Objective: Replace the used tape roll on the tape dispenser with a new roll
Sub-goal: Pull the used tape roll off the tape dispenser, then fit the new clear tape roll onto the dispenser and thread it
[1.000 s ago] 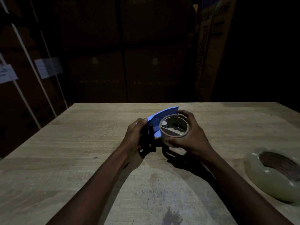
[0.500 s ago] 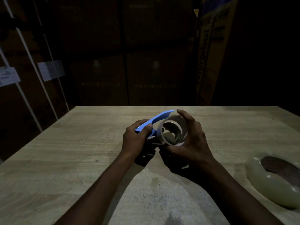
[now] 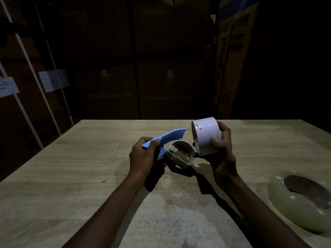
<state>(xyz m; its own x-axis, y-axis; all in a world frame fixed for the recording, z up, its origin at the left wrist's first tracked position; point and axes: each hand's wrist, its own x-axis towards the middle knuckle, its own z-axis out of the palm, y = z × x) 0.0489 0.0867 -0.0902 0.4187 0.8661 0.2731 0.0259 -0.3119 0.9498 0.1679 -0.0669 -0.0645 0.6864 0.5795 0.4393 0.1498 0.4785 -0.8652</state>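
Observation:
The blue tape dispenser [image 3: 168, 140] is held above the wooden table [image 3: 71, 185], gripped at its handle by my left hand [image 3: 143, 156]. Its pale curved hub [image 3: 180, 151] is bare and faces right. Just right of the hub, my right hand [image 3: 222, 151] grips the white used tape roll [image 3: 206, 136], thumb in front and fingers behind, clear of the dispenser. A large clear new tape roll [image 3: 293, 206] with a dark core lies flat on the table at the right.
Stacked cardboard boxes [image 3: 136, 90] stand in the dark behind the table's far edge. A tall printed box [image 3: 229, 65] leans at the back right. White-strapped cartons with paper labels [image 3: 53, 80] line the left side.
My right hand has pulled the white roll off the hub and lifted it up and to the right. The left hand has kept its grip on the handle, and the hub now shows bare.

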